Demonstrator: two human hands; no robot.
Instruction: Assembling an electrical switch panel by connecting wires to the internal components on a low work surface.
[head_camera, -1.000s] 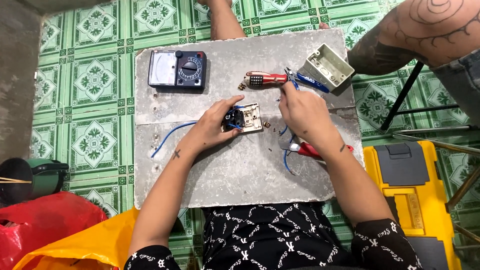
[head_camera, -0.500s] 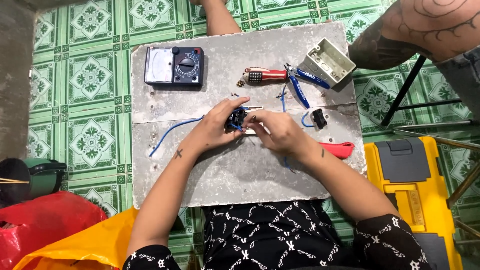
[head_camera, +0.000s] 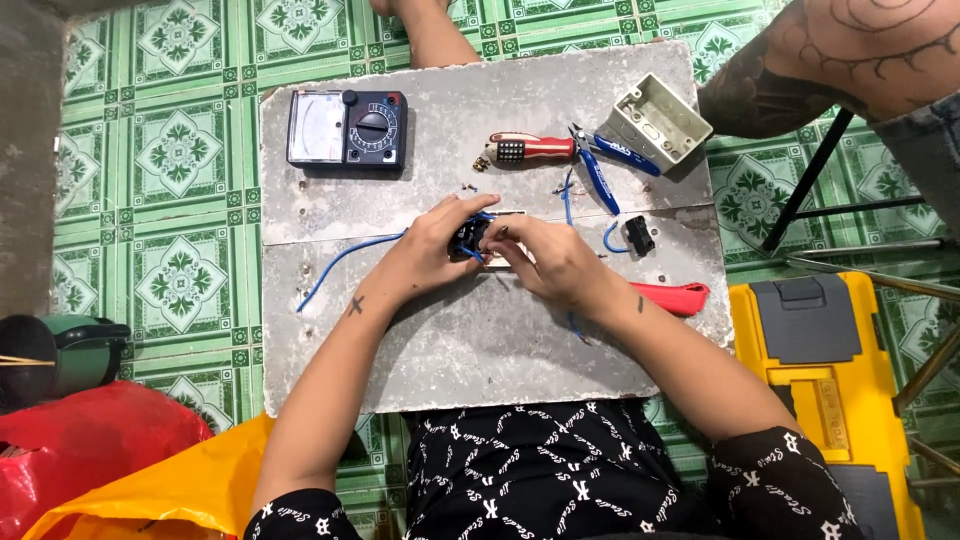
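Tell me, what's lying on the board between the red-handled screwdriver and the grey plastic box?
In the head view, blue-handled pliers lie between the screwdriver and the grey box, their handles reaching toward the box and nearly touching it.

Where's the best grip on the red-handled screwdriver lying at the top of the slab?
Grip the screwdriver by its red and white handle, coming from above. It lies flat, crosswise on the grey slab, with bare slab before and behind the handle. Avoid its right end, which sits against the blue-handled pliers.
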